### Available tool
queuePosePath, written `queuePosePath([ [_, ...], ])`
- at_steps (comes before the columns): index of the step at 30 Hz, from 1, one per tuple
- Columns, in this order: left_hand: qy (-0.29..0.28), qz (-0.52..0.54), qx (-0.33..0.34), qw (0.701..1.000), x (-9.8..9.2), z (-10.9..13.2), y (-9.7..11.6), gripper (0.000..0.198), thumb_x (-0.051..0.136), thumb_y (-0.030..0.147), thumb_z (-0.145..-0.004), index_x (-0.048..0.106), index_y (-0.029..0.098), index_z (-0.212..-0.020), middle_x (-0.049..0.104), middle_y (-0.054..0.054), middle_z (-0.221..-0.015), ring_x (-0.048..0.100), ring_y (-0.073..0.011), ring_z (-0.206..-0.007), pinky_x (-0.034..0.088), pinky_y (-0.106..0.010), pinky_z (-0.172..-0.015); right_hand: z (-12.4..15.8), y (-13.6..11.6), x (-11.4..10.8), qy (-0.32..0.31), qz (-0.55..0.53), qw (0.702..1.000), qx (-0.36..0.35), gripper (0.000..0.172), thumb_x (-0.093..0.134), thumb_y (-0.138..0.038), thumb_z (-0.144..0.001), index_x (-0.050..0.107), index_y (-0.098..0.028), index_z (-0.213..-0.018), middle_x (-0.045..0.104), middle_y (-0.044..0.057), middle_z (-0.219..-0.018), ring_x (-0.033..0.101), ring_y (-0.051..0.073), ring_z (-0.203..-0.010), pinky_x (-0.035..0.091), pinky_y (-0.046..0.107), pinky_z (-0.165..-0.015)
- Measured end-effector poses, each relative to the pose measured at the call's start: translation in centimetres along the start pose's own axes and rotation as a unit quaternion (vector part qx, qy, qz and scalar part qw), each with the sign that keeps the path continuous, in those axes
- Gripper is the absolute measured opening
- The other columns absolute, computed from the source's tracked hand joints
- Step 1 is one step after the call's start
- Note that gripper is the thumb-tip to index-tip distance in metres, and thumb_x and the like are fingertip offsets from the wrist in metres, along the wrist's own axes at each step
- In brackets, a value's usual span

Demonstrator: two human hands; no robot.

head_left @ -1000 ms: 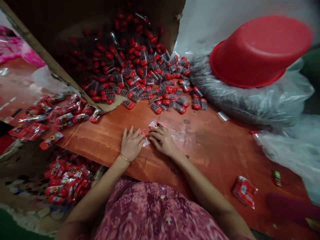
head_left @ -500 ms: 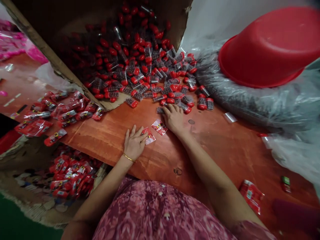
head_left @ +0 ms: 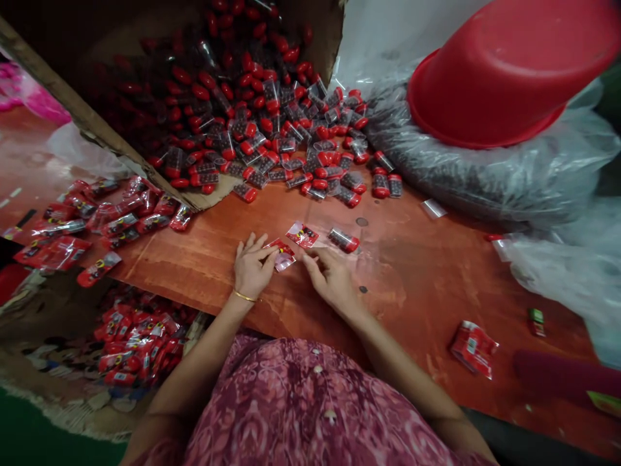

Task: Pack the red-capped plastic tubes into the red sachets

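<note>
My left hand (head_left: 253, 266) rests on the table with its thumb and forefinger on the left edge of a small red printed plastic packet (head_left: 286, 260). Another such packet (head_left: 303, 234) lies flat just beyond it. To the right, my right hand (head_left: 334, 277) is close to both packets, its thumb and forefinger apart and its other fingers partly hidden. Nothing shows in its grasp. A clear tube with a red cap and dark contents (head_left: 343, 239) lies on its side just past the right fingertips.
Many red-capped tubes (head_left: 262, 162) spill from a cardboard box (head_left: 82, 110). Filled red packets (head_left: 121, 223) lie at left, with more in a lower carton (head_left: 138, 343). A red tub (head_left: 485, 84) stands on a plastic sack (head_left: 460, 175). A red packet (head_left: 475, 348) lies at right.
My right hand has drawn back from the pile towards the packets. A red-capped tube now lies apart from the pile beside it. My left hand stays at the nearer packet.
</note>
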State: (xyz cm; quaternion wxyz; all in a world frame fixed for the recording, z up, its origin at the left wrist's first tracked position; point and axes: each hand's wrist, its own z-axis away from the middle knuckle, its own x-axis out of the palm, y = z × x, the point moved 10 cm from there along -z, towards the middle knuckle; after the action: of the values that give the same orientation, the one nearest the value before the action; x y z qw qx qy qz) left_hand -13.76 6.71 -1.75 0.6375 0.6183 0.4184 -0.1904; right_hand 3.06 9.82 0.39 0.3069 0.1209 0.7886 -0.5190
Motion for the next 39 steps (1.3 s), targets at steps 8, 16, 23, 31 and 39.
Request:
queuePosePath([
  [8,0.029,0.236,-0.079,0.968,-0.7,-0.1,0.8,0.037,0.057,0.042,-0.077,0.065,0.021,-0.105,0.061,-0.009,-0.12,0.054,-0.0244,-0.114,0.043,-0.038,-0.094,-1.7,1.5,3.7,-0.007,-0.299,0.945,0.132,0.034,0.053,-0.05,-0.076,0.053,-0.018,-0.064,0.051,-0.003,-0.055,0.043,0.01,-0.049,0.037,0.023,-0.048],
  [16,-0.121,0.495,-0.249,0.824,4.6,0.3,1.2,0.044,0.077,0.051,-0.047,0.066,0.014,-0.069,0.064,-0.001,-0.06,0.052,-0.0077,-0.049,0.04,-0.017,-0.044,-1.1,1.8,2.9,-0.004,-0.28,0.952,0.122,0.038,0.047,-0.05,-0.08,0.043,-0.02,-0.057,0.034,-0.005,-0.051,0.031,0.009,-0.049,0.028,0.022,-0.046],
  [23,-0.121,0.514,-0.245,0.813,4.9,0.7,2.0,0.041,0.077,0.049,-0.049,0.068,0.015,-0.069,0.066,0.0,-0.063,0.057,-0.0097,-0.056,0.049,-0.021,-0.056,-0.5,1.3,2.3,-0.037,-0.22,0.972,0.075,0.04,0.037,-0.047,-0.087,0.044,-0.02,-0.059,0.04,-0.004,-0.054,0.037,0.009,-0.051,0.032,0.022,-0.05],
  [31,-0.099,0.532,-0.311,0.781,5.7,0.2,1.4,0.045,0.082,0.044,-0.042,0.066,0.013,-0.07,0.067,-0.001,-0.064,0.057,-0.0075,-0.051,0.045,-0.018,-0.049,-2.6,4.6,-3.7,0.011,0.289,0.955,0.067,0.032,0.044,-0.035,-0.088,0.061,-0.015,-0.105,0.06,0.017,-0.104,0.048,0.029,-0.093,0.036,0.042,-0.078],
  [39,-0.16,0.578,-0.384,0.703,7.7,1.3,2.7,0.024,0.078,0.03,-0.059,0.061,0.014,-0.068,0.065,0.001,-0.057,0.06,-0.0091,-0.049,0.045,-0.018,-0.046,2.9,5.8,-7.1,0.038,0.326,0.945,-0.002,0.028,0.04,-0.022,-0.089,0.062,-0.023,-0.106,0.06,0.01,-0.112,0.049,0.024,-0.099,0.036,0.038,-0.083],
])
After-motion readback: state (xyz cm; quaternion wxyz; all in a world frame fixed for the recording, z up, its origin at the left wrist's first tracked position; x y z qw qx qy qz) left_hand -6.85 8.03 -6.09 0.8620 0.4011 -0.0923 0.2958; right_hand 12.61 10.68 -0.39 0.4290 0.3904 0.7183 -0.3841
